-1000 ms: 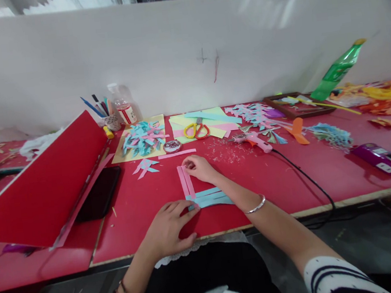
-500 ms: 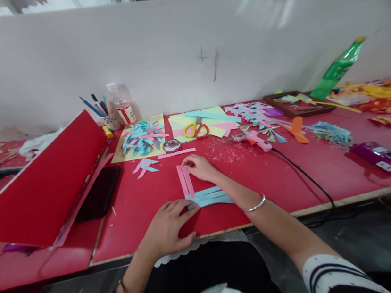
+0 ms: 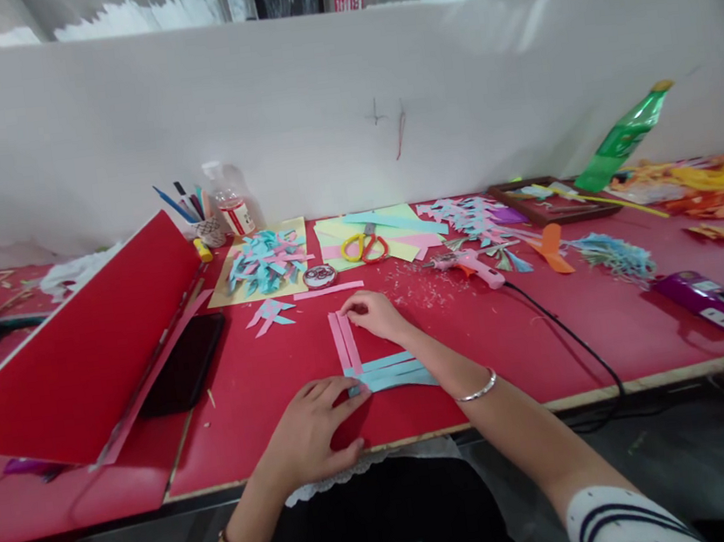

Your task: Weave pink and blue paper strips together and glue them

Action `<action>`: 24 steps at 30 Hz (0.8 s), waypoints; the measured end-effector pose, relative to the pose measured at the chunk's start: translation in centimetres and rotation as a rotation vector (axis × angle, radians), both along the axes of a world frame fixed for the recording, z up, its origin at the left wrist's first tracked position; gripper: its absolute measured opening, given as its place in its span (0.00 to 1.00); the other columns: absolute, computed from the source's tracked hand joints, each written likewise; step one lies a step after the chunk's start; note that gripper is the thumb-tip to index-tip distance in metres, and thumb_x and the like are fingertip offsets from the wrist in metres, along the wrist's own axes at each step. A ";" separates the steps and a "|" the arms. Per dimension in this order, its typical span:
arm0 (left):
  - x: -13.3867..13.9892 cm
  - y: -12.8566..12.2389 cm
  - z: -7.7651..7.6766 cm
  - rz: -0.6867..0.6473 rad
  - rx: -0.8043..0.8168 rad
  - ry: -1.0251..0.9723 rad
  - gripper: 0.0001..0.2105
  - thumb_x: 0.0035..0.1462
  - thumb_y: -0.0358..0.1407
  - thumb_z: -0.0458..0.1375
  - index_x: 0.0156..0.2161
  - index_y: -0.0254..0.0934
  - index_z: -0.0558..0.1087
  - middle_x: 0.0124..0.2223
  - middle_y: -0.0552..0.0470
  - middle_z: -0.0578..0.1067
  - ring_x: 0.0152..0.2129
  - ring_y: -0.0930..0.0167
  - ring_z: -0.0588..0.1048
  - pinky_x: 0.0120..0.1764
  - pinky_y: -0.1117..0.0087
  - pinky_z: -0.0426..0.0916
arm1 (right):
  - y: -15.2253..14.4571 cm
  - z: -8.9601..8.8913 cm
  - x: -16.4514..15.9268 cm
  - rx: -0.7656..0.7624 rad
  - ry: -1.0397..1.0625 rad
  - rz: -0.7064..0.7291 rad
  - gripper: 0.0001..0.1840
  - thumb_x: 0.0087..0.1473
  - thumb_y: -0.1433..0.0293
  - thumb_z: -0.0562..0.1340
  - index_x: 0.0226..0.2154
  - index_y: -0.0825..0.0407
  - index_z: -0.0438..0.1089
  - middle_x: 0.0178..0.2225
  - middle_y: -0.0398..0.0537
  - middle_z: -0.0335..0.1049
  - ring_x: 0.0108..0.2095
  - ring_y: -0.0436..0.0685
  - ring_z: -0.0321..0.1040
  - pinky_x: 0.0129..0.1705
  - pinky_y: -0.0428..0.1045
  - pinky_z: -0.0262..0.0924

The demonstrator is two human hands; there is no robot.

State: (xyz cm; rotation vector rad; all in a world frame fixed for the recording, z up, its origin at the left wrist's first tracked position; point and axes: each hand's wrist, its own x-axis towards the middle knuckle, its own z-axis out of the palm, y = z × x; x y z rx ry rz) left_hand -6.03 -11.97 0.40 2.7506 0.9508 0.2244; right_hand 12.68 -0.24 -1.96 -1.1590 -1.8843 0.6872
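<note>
Pink paper strips (image 3: 340, 344) stand upright in my view, side by side on the red table. Their lower ends meet light blue paper strips (image 3: 391, 371) that run off to the right. My left hand (image 3: 315, 426) lies with its fingers stretched out and spread, fingertips pressing the corner where both colours meet. At the top end of the right-hand pink strip, my right hand (image 3: 371, 316) pinches between thumb and forefinger. My right forearm covers the right ends of the blue strips.
A red board (image 3: 100, 347) leans up at left beside a black phone (image 3: 185, 363). Scissors (image 3: 365, 244), a round tin (image 3: 320, 276), a pile of folded paper pieces (image 3: 265, 261) and a pink glue gun (image 3: 473, 266) with a trailing cord lie beyond my hands.
The whole scene sits slightly lower in the picture as my head tilts up. Both hands keep practically the same places on the paper strips.
</note>
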 end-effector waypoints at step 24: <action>0.0 0.0 -0.2 0.017 0.031 -0.021 0.25 0.48 0.40 0.52 0.53 0.44 0.58 0.50 0.47 0.63 0.45 0.64 0.63 0.48 0.61 0.58 | -9.0 5.6 1.3 0.019 -0.345 0.124 0.08 0.50 0.72 0.53 0.31 0.51 0.67 0.30 0.45 0.65 0.32 0.50 0.62 0.36 0.45 0.55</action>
